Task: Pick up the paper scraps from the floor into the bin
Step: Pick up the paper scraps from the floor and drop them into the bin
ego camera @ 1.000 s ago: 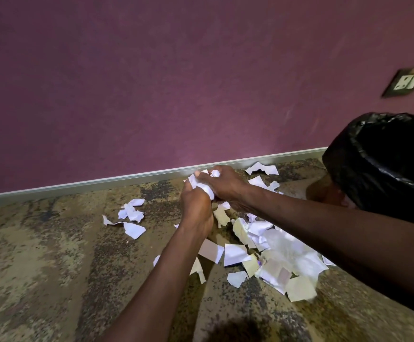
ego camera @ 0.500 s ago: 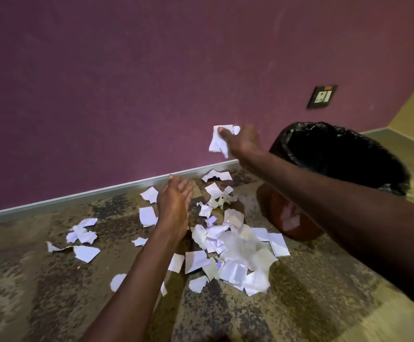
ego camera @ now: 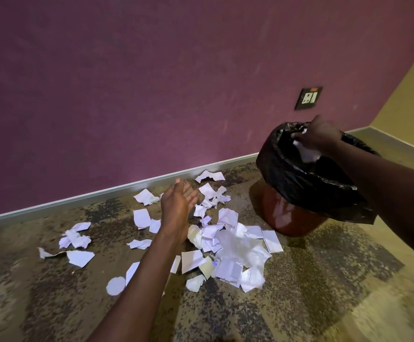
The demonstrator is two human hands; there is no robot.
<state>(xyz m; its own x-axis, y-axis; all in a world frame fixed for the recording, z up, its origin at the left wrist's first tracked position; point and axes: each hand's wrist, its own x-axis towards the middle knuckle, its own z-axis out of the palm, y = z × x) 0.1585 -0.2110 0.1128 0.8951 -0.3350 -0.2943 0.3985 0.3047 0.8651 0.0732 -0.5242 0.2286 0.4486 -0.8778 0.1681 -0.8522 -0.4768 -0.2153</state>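
Right hand point(ego camera: 320, 137) over the mouth of the bin point(ego camera: 297, 183), fingers loose around a wad of scraps point(ego camera: 305, 151) for dropping; left hand point(ego camera: 176, 208) spread empty above the floor pile point(ego camera: 230, 248) beside the bin

One bin point(ego camera: 297, 218) is standing by the wall, one socket point(ego camera: 308, 98) sitting above it. Dozens of paper scraps point(ego camera: 235, 245), too many to count exactly, are lying left of the bin, and two hands are showing.
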